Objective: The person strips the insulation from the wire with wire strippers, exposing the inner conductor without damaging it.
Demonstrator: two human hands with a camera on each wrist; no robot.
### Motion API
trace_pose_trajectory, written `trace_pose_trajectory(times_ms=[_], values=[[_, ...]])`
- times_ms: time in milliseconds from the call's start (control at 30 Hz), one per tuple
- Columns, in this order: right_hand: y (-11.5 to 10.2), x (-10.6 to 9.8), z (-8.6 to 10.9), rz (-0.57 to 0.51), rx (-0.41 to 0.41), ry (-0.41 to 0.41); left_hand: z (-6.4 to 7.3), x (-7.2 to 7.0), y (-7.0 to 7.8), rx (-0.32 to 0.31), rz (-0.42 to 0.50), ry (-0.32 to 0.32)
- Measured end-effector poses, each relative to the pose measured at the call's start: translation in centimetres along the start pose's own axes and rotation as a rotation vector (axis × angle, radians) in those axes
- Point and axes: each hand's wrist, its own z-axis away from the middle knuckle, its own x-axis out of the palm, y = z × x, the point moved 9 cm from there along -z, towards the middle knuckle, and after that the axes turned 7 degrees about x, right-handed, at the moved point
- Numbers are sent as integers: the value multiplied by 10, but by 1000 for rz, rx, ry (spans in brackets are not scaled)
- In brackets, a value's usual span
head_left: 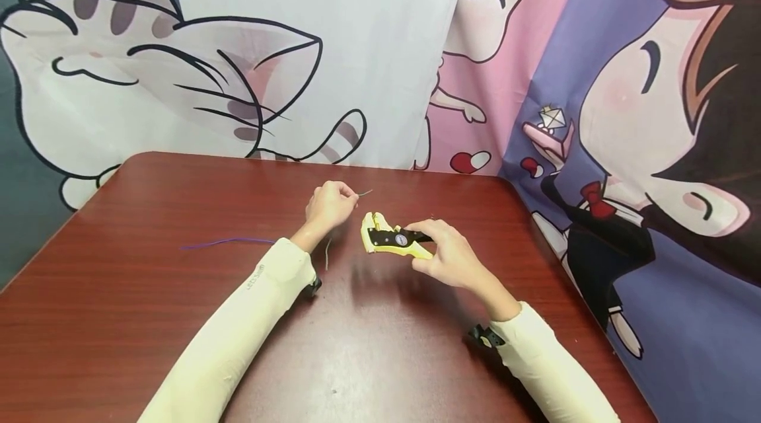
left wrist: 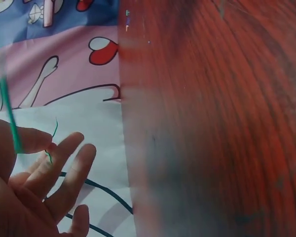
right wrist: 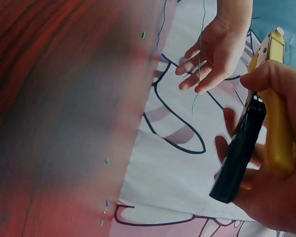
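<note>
Firstly, at far left: purple wire (head_left: 238, 238) lying on table (head_left: 107, 317). Next, in left hand (head_left: 330, 205), pinched between thumb and forefinger above table: green wire (right wrist: 201, 49), short end free. Judged light, limp, easily kinked; best taken near that end. Further right, raised nearby: wire stripper (head_left: 389, 238), probably stiff and heavier, best taken by handles (right wrist: 240, 148). Lastly, right hand (head_left: 447, 254): curled round handles.

A glossy reddish-brown table (head_left: 119, 317) stands before cartoon-printed cloth (head_left: 368, 26) showing a smiling cat (head_left: 89, 119).

Reddish-brown table (head_left: 357, 357), purple wire (head_left: 228, 239), green scraps (right wrist: 143, 35)
</note>
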Motion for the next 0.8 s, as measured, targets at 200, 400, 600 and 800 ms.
trace_pose_trajectory(times_ms=[200,400,600,800], values=[[4,0,-4,70,9,6,-7,3,-4,-46,-47,12],[10,-5,-6,-53,38,47,-16,6,-12,-90,-65,12],[9,-9,-4,-157,5,87,-18,16,-25,-154,-97,-37],[5,-9,-3,-180,-62,117,-21,18,-33,-177,-124,-42]])
